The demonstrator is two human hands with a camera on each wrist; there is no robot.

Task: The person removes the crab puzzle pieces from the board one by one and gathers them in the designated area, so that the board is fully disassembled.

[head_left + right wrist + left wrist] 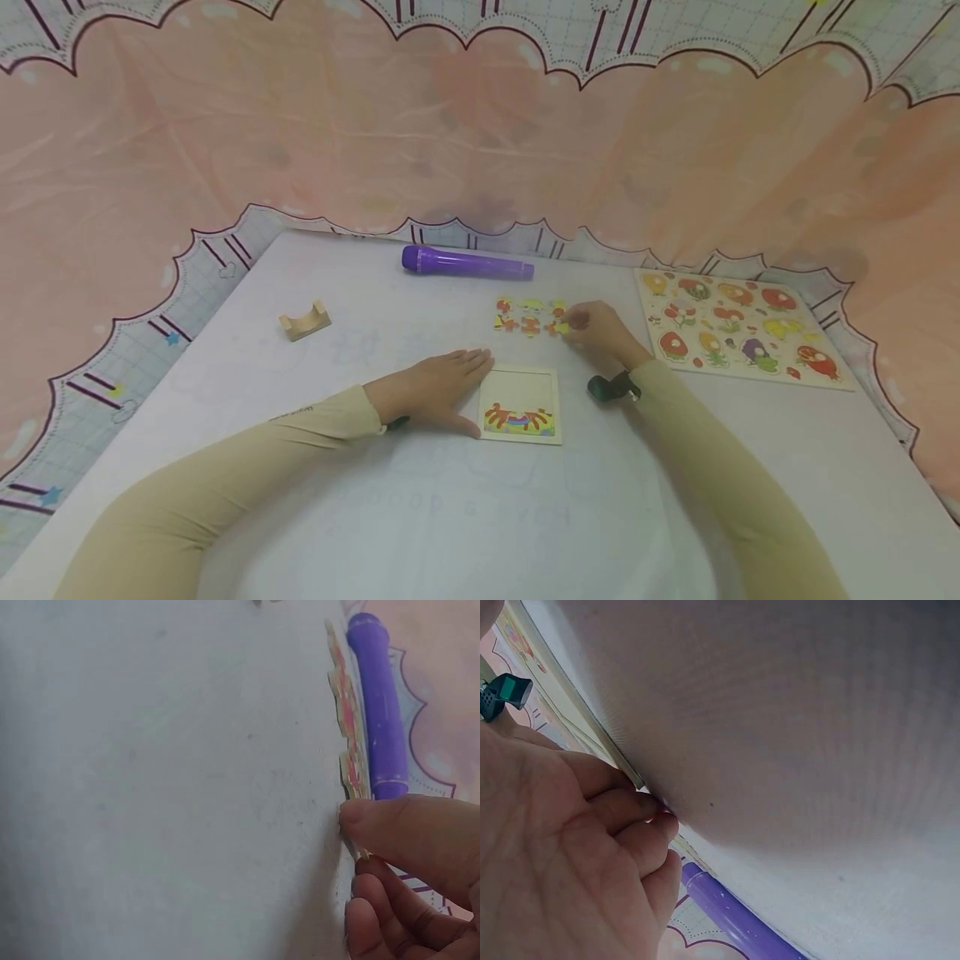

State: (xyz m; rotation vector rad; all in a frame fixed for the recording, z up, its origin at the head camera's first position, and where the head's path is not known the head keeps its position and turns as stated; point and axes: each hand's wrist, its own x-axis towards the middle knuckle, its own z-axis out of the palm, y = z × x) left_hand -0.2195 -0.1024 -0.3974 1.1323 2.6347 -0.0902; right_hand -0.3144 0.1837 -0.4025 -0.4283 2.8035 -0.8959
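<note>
My left hand (pixel 435 385) lies on the table with its fingers straight, beside a small square puzzle tray (pixel 517 387). Its thumb and fingertips touch the tray's left side. Red, yellow and rainbow-coloured pieces (pixel 519 421) fill the tray's lower strip, while its upper part is bare. Beyond the tray, several loose jigsaw pieces (pixel 530 323) lie close together in rows. At their right end my right hand (pixel 603 333) pinches a jigsaw piece (pixel 561 328) between thumb and fingers. The right wrist view shows the thumb (pixel 382 825) over that piece's edge, with most of it hidden.
Behind the loose pieces lies a purple toy microphone (pixel 468 264). A wooden fruit-picture board (pixel 742 329) is at the right, and a small curved wooden block (pixel 305 322) stands at the left. The white table (pixel 360 517) ends at a patterned cloth (pixel 450 125).
</note>
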